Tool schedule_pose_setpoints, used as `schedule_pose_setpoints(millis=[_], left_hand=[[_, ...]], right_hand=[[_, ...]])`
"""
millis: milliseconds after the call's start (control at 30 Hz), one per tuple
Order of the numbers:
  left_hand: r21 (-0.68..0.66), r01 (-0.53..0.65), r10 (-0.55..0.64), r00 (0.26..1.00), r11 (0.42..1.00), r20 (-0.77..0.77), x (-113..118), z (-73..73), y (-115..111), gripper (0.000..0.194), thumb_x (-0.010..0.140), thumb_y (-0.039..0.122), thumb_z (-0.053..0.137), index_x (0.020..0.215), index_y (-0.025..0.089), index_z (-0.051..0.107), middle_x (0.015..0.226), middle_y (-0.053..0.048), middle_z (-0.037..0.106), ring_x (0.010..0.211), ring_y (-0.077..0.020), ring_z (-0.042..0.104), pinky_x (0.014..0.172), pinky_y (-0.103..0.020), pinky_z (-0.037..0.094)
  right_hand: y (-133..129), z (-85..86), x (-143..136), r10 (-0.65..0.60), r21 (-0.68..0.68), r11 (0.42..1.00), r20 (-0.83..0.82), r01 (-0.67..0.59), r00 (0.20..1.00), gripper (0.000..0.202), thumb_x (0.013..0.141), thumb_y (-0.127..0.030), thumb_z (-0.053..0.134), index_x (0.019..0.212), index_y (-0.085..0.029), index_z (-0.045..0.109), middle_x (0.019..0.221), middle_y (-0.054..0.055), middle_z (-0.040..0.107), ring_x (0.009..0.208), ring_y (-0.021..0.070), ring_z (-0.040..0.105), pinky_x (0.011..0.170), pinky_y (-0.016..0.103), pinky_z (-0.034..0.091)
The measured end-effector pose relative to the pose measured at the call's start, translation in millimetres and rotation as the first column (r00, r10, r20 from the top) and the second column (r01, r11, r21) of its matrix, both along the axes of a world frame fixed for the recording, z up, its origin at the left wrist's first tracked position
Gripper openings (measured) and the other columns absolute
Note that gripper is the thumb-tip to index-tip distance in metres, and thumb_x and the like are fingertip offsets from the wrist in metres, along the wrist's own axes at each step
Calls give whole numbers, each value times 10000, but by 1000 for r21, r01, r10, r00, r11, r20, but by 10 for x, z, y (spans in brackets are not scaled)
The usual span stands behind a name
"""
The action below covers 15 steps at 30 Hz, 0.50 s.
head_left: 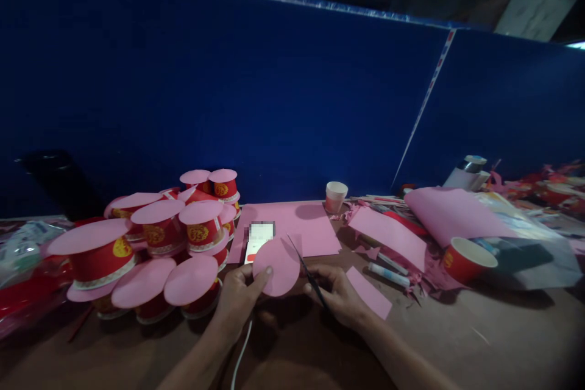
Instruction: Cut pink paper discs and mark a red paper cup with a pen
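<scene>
My left hand (242,295) pinches the left edge of a round pink paper disc (278,268), thumb on top. Dark scissors (305,265) are gripped in my right hand (336,292), their blades pointing up and away along the disc's right edge. Whether the blades touch the paper I cannot tell. Behind the disc lie large pink paper sheets (315,225), and a lit phone (260,237) rests on their left part, partly covered by the disc. A white cable (241,353) runs from near my left hand toward the front edge.
Left, red paper cups (155,234) topped with pink discs stand stacked. A pale cup (336,195) stands by the blue partition (274,85). Rightward are pink paper scraps (388,234), a marker (388,274), an open red cup (470,261) and a plastic bag (539,250).
</scene>
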<state>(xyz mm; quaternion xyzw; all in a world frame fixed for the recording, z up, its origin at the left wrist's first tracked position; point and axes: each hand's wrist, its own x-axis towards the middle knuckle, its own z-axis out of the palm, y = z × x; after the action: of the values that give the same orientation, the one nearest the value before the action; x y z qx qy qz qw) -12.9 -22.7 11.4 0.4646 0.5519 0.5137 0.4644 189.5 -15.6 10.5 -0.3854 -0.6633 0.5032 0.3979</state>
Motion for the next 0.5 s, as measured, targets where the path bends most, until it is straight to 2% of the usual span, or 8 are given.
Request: schedule_pose_setpoints(millis=[367, 500], left_hand=[[11, -9, 9, 1000, 1000, -20, -31, -65, 29, 347, 641, 406, 673, 766, 83, 689, 655, -62, 663, 626, -183, 571, 574, -277, 456], [14, -4, 4, 1000, 1000, -4, -19, -40, 16, 336, 644, 412, 669, 734, 89, 683, 638, -54, 658, 610, -174, 565, 562, -268, 448]], right_hand=[[-6, 11, 3, -1, 14, 1000, 10, 0, 1000, 369, 754, -376, 624, 1022, -124, 659, 771, 41, 639, 652, 134, 543, 563, 223, 427], [-11, 17, -8, -20, -8, 1000, 8, 20, 1000, 378, 741, -396, 631, 996, -120, 668, 707, 30, 622, 606, 121, 525, 533, 216, 415]])
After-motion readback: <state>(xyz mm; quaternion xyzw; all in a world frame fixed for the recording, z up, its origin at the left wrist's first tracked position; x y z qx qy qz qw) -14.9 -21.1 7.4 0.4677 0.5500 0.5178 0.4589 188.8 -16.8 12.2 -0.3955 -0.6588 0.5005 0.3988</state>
